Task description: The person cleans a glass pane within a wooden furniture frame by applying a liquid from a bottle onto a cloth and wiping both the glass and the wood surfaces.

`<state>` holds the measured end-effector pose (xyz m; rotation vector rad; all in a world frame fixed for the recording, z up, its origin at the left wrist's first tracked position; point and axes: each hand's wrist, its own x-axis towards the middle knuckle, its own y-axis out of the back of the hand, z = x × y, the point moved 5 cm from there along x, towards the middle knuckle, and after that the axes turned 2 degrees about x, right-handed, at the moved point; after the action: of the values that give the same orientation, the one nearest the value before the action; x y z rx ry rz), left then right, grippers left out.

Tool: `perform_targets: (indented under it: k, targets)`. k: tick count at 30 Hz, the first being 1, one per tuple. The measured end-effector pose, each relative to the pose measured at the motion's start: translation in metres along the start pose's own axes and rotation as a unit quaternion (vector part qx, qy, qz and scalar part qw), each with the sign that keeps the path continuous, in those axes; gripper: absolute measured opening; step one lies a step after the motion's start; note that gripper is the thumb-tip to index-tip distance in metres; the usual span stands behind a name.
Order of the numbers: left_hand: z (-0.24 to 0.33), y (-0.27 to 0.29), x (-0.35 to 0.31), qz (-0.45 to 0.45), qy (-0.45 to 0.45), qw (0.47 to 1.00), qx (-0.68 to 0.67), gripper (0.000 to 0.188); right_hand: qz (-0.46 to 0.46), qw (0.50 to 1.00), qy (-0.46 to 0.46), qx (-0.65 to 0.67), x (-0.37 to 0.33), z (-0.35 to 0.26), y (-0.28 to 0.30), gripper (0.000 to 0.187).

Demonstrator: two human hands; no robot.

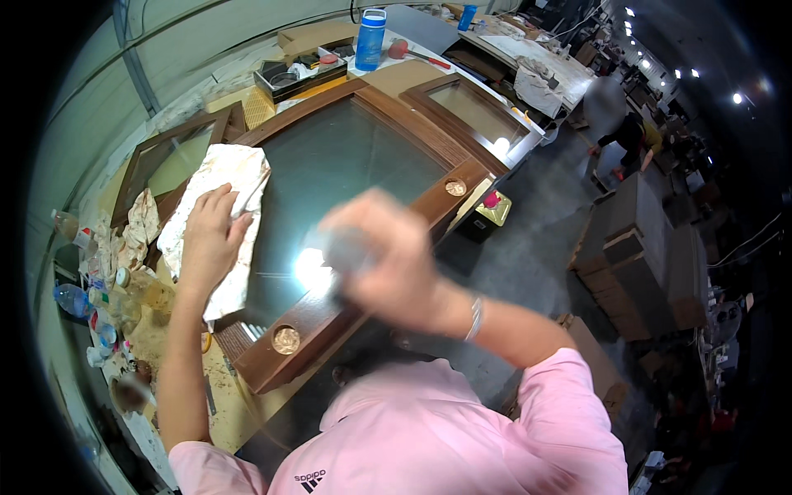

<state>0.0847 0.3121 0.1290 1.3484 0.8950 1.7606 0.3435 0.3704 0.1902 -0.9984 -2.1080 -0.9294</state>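
Note:
A brown wooden door [272,121] with a dark glass panel [342,157] lies on the bench in front of me. Over the door's left side is a creased, stained white cloth [221,175]. My left hand [212,231] lies on this cloth, palm down, with the thumb apart from the fingers. My right hand [392,256] is smeared by motion above the door's near edge. Its fingers are wrapped round a blurred grey object [351,250], whose kind I cannot make out. Round recesses [286,340] show bare wood in the near rail.
Smaller framed glass doors [169,161] lie left and far right [470,111]. Plastic bottles [144,289] and rags crowd the left. A blue bottle [371,40] and a box of oddments [301,70] stand behind. Cardboard boxes [635,239] and another person [631,136] are at right.

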Motion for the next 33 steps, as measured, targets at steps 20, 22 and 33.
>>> perform_targets:
  k: [20, 22, 33]
  targets:
    - [0.312, -0.116, 0.049, 0.035, -0.034, 0.998, 0.028, 0.049, -0.221, 0.946, -0.219, 0.085, 0.060, 0.258, 0.078, 0.028]
    - [0.344, -0.142, 0.084, 0.056, -0.064, 0.996, 0.031, 0.045, -0.229, 0.937, -0.233, 0.123, 0.063, 0.264, 0.075, 0.026]
    - [0.348, -0.149, 0.087, 0.124, -0.025, 0.990, 0.056, 0.042, -0.202, 0.953, -0.195, 0.110, 0.066, 0.267, 0.087, 0.029]
